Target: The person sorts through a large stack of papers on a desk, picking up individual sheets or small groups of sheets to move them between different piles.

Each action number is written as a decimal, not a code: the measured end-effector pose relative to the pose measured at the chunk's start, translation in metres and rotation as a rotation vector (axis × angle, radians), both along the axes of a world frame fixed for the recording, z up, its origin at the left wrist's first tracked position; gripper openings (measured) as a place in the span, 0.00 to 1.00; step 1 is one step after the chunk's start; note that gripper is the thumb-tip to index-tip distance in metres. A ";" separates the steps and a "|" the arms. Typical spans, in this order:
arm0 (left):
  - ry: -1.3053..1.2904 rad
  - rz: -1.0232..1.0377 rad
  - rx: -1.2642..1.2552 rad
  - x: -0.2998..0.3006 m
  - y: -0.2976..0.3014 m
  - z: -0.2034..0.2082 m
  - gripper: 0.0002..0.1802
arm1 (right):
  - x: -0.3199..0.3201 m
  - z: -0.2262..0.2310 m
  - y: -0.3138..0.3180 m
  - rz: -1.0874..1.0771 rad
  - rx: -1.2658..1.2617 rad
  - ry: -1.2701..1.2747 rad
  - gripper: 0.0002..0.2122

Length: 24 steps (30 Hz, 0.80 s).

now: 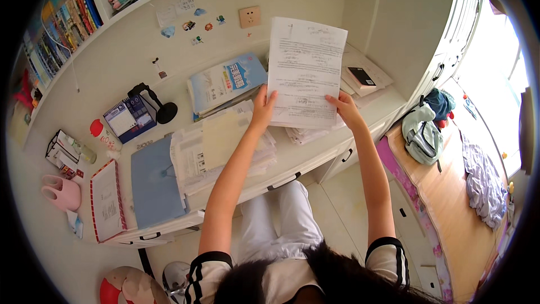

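Observation:
My left hand (263, 107) and my right hand (345, 107) grip a printed sheet of paper (306, 73) by its lower left and right edges, thumbs on the front. The sheet is raised over the desk, tilted up, with lines of print and handwriting on it; whether it is one page or several I cannot tell. Partly hidden under it lies a stack of papers (312, 134). Left of my left hand spread loose piled papers (225, 141), beside a blue folder (154, 183). Behind them is a stack of workbooks (230, 79) with a light blue cover on top.
On the desk's left stand a desk calendar (130, 119), a black stand (163, 110), a red-capped bottle (104, 134) and a pink holder (61, 191). A black box-like item (361, 77) lies at the right. A backpack (423, 135) sits on the wooden surface at far right.

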State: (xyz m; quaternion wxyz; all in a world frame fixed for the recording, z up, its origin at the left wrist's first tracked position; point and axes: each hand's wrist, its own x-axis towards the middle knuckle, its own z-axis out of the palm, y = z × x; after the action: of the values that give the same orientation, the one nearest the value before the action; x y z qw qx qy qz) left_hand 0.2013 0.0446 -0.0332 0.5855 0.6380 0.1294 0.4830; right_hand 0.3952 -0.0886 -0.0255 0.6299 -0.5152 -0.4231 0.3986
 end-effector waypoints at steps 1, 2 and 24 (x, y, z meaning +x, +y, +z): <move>-0.005 -0.003 0.005 0.002 0.001 0.005 0.16 | -0.001 0.000 0.003 -0.065 0.085 -0.044 0.16; 0.023 -0.009 0.016 0.004 0.001 0.012 0.17 | -0.003 0.002 0.006 -0.129 0.171 -0.087 0.14; 0.170 -0.270 0.156 0.002 0.004 0.055 0.12 | 0.027 -0.011 0.008 -0.214 0.273 -0.467 0.14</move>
State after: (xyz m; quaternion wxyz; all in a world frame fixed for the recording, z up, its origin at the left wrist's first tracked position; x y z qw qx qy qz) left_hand 0.2034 0.0491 0.0216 0.5807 0.7318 0.0537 0.3526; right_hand 0.4224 -0.0803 -0.0360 0.6175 -0.5449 -0.5496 0.1400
